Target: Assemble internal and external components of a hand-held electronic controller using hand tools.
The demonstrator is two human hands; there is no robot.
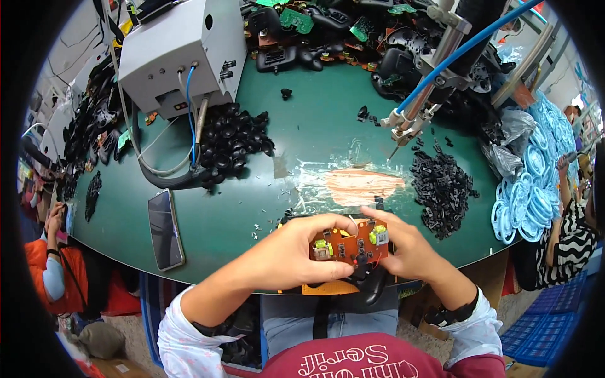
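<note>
Near the table's front edge, an orange-brown circuit board is held between my two hands. It carries a joystick module with yellow-green parts at each end and small black parts in the middle. My left hand grips the left end, with the thumb along the lower edge and the fingers curled over the top. Closed on the right end is my right hand, its index finger stretched along the far edge. A black game controller shell shows below the board; how the two are joined is hidden.
A soldering-type tool hangs over the worn patch. Piles of black thumbstick caps and small black plastic parts flank it. A phone lies left, beneath a grey machine. Controllers crowd the back; light-blue rings lie right.
</note>
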